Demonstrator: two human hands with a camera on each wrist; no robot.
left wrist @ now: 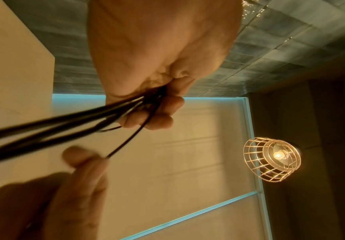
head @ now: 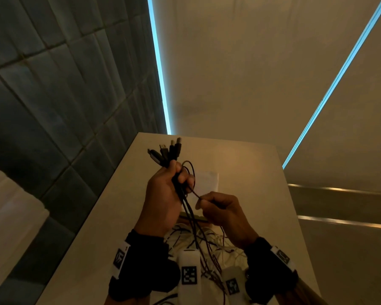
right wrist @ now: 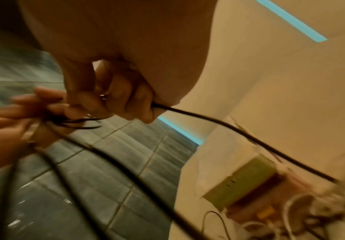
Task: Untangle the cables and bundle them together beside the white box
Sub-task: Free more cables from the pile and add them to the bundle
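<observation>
Grey tiled wall (head: 53,89) on the left, pale wall with 2 blue light strips (head: 160,69) ahead. Cream table (head: 251,172) below, running away from the viewer. White box (head: 207,180) lying flat on the table beyond the hands, partly hidden by the fingers.

Tangled heap of white and dark cables (head: 207,241) resting on the table under the wrists, nearer than the box. Greenish block (right wrist: 241,180) beside that heap in the right wrist view, blurred, kind not clear.

Left hand (head: 163,194) raised above the table, fingers and thumb curled tight round a bunch of black cables (head: 180,190); about 5 plugs (head: 167,150) fanning out above the fist, the cords hanging down to the heap. Same grip from the left wrist view, cords (left wrist: 64,123) leaving the closed fingers (left wrist: 163,116).

Right hand (head: 222,212) just beside the left, a little lower, thumb and forefinger pinching 1 thin black cable (head: 196,194) that loops up past the left fist; other fingers curled in. Same cable (right wrist: 229,128) trailing from under the right hand's fingers (right wrist: 138,104) down toward the heap.

Caged lamp (left wrist: 272,155) lit overhead.
</observation>
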